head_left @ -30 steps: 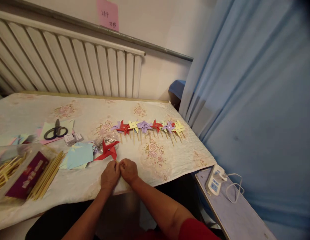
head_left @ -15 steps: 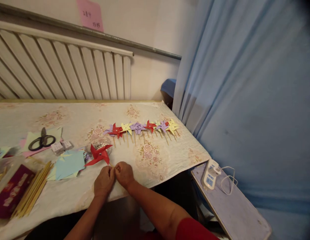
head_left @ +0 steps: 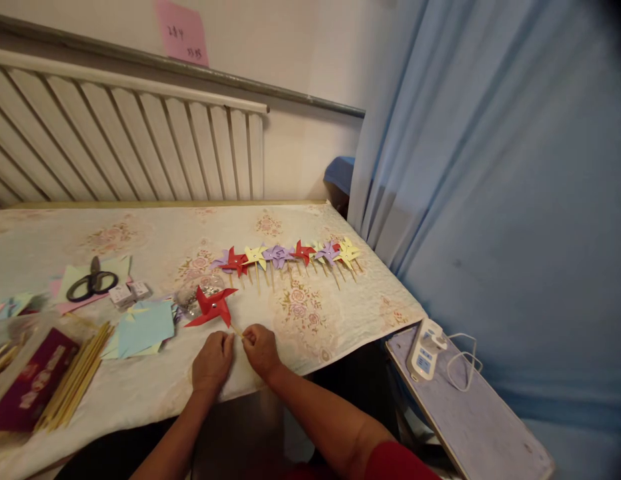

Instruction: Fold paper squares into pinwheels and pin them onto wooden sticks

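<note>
A red paper pinwheel (head_left: 211, 306) on a thin wooden stick lies tilted above the flowered tablecloth near the table's front edge. My right hand (head_left: 261, 349) is closed, pinching the lower end of the stick. My left hand (head_left: 213, 361) sits right beside it with fingers curled; whether it touches the stick I cannot tell. Behind the red pinwheel lies a clear plastic bag (head_left: 193, 295) of small parts. A row of several finished pinwheels (head_left: 289, 255) in red, yellow and purple lies across the middle of the table.
Black scissors (head_left: 92, 281) rest on coloured paper sheets (head_left: 143, 324) at the left, next to small white boxes (head_left: 129, 293). A bundle of wooden sticks (head_left: 73, 381) and a maroon box (head_left: 29, 385) lie at the front left. A white device (head_left: 425, 353) with cable sits on a side board. A blue curtain (head_left: 490, 200) hangs at right.
My two hands have drawn slightly apart, and the red pinwheel has shifted a little to the right. The view has barely moved since half a second ago.
</note>
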### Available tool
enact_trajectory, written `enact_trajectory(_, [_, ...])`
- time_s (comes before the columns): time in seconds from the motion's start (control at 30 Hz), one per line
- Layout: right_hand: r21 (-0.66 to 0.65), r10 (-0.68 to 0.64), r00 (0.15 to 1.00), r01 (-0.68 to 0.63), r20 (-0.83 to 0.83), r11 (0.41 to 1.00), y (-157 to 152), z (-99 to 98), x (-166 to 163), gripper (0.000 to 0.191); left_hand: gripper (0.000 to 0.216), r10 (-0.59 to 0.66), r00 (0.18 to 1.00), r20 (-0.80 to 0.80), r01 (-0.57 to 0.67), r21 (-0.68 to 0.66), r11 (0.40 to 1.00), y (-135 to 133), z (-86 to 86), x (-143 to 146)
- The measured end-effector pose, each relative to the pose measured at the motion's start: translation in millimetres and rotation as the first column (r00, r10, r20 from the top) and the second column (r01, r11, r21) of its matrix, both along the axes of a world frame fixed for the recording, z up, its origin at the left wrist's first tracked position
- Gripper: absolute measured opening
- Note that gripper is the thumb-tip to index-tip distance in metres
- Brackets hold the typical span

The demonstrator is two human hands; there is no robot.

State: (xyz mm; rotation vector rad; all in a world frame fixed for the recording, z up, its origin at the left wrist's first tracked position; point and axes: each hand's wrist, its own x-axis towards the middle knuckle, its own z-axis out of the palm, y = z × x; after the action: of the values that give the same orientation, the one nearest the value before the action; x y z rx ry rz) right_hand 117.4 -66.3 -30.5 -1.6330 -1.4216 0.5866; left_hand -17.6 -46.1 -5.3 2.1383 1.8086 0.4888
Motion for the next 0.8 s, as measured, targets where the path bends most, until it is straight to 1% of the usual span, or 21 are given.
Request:
enact_trajectory(0.1, [-0.001, -0.003, 0.999, 0.003, -0.038, 1.000, -2, 0.7, 9, 0.017, 0.030, 0.002, 1.000, -0.003, -0.002, 0.011, 1.000, -1, 1.1, 1])
enact_trajectory(0.2, [0.011, -0.023, 0.999, 0.023, -0.042, 1.000, -3, 0.8, 25, 0.015, 0.030, -0.001, 1.000, -0.003, 0.001, 0.022, 1.000, -2, 1.3, 2])
enact_trajectory(0.33, [0.039, -0.096, 0.994, 0.098, -0.046, 0.994, -3, -1.5, 53, 0.013, 0.029, -0.007, 1.000, -0.014, 0.008, 0.045, 0.999, -2, 0.5, 1])
enact_trajectory(0.43, [0.066, -0.180, 0.982, 0.183, -0.059, 0.981, 0, -4.3, 74, 0.014, 0.030, -0.010, 1.000, -0.019, 0.011, 0.048, 0.999, -3, 0.1, 1])
enact_trajectory(0.57, [0.095, -0.308, 0.947, 0.317, -0.096, 0.944, 10, -7.2, 102, 0.016, 0.030, -0.010, 1.000, -0.023, 0.011, 0.053, 0.999, -3, -0.2, 2])
enact_trajectory(0.67, [0.067, -0.389, 0.910, 0.401, -0.144, 0.913, 23, -8.2, 121, 0.017, 0.029, -0.006, 1.000, -0.028, 0.007, 0.055, 0.998, -3, -0.8, 1])
enact_trajectory(0.8, [0.053, -0.500, 0.846, 0.517, -0.188, 0.854, 39, -8.7, 147, 0.019, 0.029, -0.004, 1.000, -0.025, 0.005, 0.045, 0.999, -3, -2.3, 1])
